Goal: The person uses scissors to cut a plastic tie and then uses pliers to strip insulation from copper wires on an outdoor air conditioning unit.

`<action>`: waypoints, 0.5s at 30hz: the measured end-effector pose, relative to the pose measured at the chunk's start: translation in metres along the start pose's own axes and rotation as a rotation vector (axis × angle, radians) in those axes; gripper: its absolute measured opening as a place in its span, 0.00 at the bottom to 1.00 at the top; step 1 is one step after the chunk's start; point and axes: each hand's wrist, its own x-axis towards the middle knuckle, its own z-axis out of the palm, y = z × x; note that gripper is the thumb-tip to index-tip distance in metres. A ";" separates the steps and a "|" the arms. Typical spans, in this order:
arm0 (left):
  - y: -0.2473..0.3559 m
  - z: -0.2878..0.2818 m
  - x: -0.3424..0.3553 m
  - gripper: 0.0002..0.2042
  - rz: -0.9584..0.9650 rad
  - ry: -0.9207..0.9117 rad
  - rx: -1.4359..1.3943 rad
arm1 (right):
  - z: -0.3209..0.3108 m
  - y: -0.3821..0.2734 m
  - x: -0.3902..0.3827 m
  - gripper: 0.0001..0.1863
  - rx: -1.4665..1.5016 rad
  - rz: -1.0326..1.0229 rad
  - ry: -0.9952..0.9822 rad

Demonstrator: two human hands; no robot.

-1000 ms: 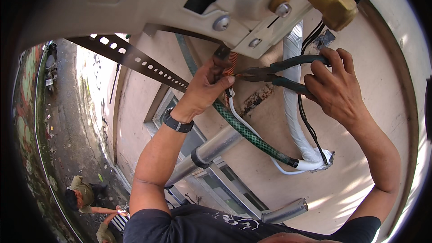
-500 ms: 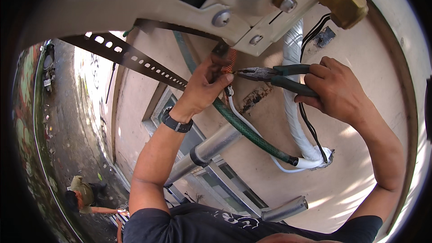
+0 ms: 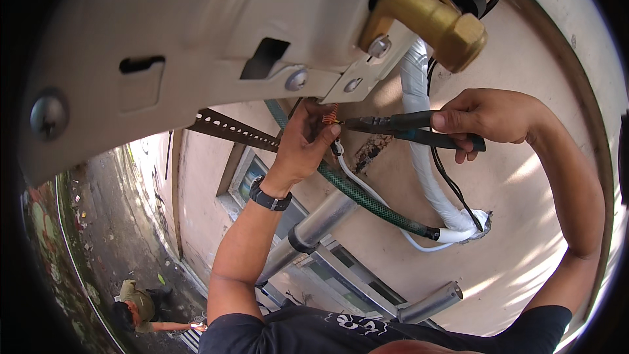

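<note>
My left hand [image 3: 303, 143], with a dark watch on its wrist, pinches an orange-striped coiled wire [image 3: 331, 117] just below the metal casing. A pair of pliers [image 3: 407, 123] with dark green handles is in my right hand [image 3: 501, 117], the thumb on the upper handle and fingers around the lower one. The jaws point left and their tip is at the coil by my left thumb; whether they grip the wire I cannot tell. A thin white cable [image 3: 357, 178] hangs below my left fingers.
Overhead are the beige casing [image 3: 216, 39] and a brass valve [image 3: 452, 29]. A perforated bracket [image 3: 239, 130], a green hose [image 3: 373, 204], a white-wrapped pipe [image 3: 422, 164] and metal poles [image 3: 321, 219] surround my arms. Far below, another person [image 3: 139, 305] reaches out an arm.
The view has shifted, showing more of the casing. My right hand has turned on the pliers, its thumb now on the upper handle. My left hand keeps its pinch.
</note>
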 end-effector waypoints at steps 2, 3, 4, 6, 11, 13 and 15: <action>0.001 -0.003 -0.002 0.16 -0.011 0.002 -0.001 | 0.007 -0.010 -0.015 0.31 -0.298 -0.093 0.107; -0.001 -0.004 -0.002 0.16 0.000 0.007 -0.006 | 0.013 -0.015 -0.022 0.30 -0.450 -0.140 0.164; -0.001 -0.006 -0.003 0.16 0.011 0.012 -0.010 | 0.016 -0.012 -0.024 0.28 -0.496 -0.209 0.217; 0.000 -0.008 -0.004 0.16 -0.008 0.018 0.022 | 0.020 -0.003 -0.030 0.24 -0.583 -0.338 0.323; 0.001 -0.009 -0.001 0.23 -0.086 -0.046 -0.047 | 0.044 0.024 -0.022 0.14 -0.978 -0.628 0.808; 0.005 -0.010 -0.001 0.23 -0.077 -0.034 -0.031 | 0.049 0.033 -0.009 0.12 -1.207 -0.666 0.948; 0.006 -0.011 -0.001 0.23 -0.059 -0.035 -0.055 | 0.047 0.041 -0.001 0.11 -1.251 -0.668 1.026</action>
